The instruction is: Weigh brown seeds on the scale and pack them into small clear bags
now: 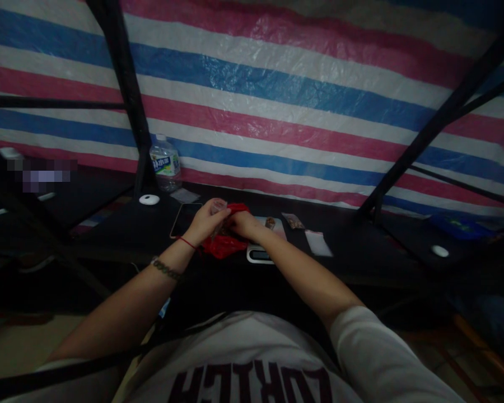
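My left hand, with a red string and a beaded bracelet on its wrist, is closed around a small clear plastic bag. Beside it, my right hand reaches over a red plastic bag, its fingers bent together. What those fingers hold is too dark and small to make out. Partly behind my right forearm lies a small white digital scale, with a little container of brown contents on it. To its right are a filled clear packet and a flat clear zip bag.
A phone lies left of my hands. Farther left stand a clear bottle and a white oval object, near another clear bag. Black metal posts frame the black table. A second white oval object lies right.
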